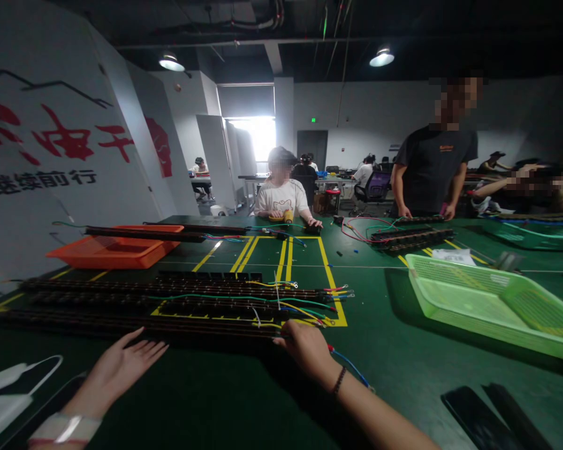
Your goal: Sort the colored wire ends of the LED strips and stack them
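Several long black strips (122, 289) lie side by side across the green table, with coloured wires and ring terminals at their right ends. My right hand (306, 347) is closed around the right end of the nearest black strip (206, 331); a red and blue wire (351, 367) sticks out beyond it. Beside the same strip, toward its left part, my left hand (122, 369) is held with fingers stretched out and nothing in it. A white cable tie (278, 290) stands up from the strips, and a green wire (244, 297) runs along them.
An orange tray (117, 253) sits at the back left under more strips. At right is a light green basket (492, 300), with dark flat objects (481, 415) nearer me. Yellow tape (331, 275) marks the green table (206, 400). Two people (281, 194) (434, 162) are across the table.
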Demonstrator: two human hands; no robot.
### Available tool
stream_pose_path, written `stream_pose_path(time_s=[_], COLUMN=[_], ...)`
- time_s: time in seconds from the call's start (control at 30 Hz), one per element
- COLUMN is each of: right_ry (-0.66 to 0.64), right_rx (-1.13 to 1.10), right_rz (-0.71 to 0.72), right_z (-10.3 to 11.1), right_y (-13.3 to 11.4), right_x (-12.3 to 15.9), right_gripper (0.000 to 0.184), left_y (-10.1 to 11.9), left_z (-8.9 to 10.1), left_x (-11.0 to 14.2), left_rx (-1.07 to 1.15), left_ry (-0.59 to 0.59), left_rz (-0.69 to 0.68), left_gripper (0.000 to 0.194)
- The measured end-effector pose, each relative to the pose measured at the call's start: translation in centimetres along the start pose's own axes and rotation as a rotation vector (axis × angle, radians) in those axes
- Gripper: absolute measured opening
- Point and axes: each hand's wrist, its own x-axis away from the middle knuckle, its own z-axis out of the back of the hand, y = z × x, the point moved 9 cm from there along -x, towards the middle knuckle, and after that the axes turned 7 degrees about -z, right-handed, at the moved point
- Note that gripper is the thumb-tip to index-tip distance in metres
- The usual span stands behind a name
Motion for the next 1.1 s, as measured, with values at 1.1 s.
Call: stream_pose_path(time_s=[1.1], right_ry=[-0.108], right_rx=[0.016], right_rz=[0.071], right_z=[-2.2], right_y=[4.7], right_x=[0.8], right_gripper=[0.017], left_y=[-22.2], left_z=[-21.6], left_x=[23.1], left_rx=[0.014], left_ry=[-1.127], left_rz=[0.626], left_gripper=[0.047])
